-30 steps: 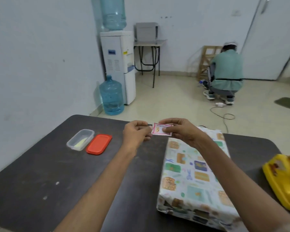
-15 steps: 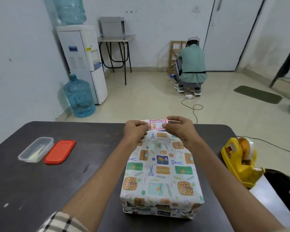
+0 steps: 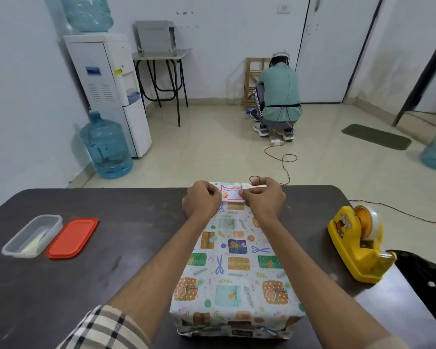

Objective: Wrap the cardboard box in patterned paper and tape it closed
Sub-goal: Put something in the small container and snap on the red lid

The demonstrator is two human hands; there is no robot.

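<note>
1. Box (image 3: 233,270) sits fully wrapped in patterned paper on the dark table (image 3: 61,285), long axis running near to far, centre-right. Left hand (image 3: 202,201) and right hand (image 3: 264,199) both at its far end
2. Grip: both hands pinch a small pink-bordered label (image 3: 230,193) by its short edges, L thumb + fingers pressed together on the left edge, R same on the right. Label is stretched between them, low over the far top edge of the box; can't tell if it touches the paper yet
3. Risk: label lands crooked. Cause: one hand drops before the other, w/ no straight ref except the box edge
4. Risk: it overhangs the far edge or creases. Cause: it's held right at the rim, and if sticky it can't be re-laid w/o tearing the paper
5. Risk: paper lifts or rips. Cause: pulling the label back off thin wrap
6. Risk: box slides away when pressed. Cause: neither hand braces it, table looks smooth
7. Near-end folds look loose and bunched; may spring open if not taped. Tape dispenser (image 3: 358,245) is at the right, well apart, so a hand must let go to reach it
</note>
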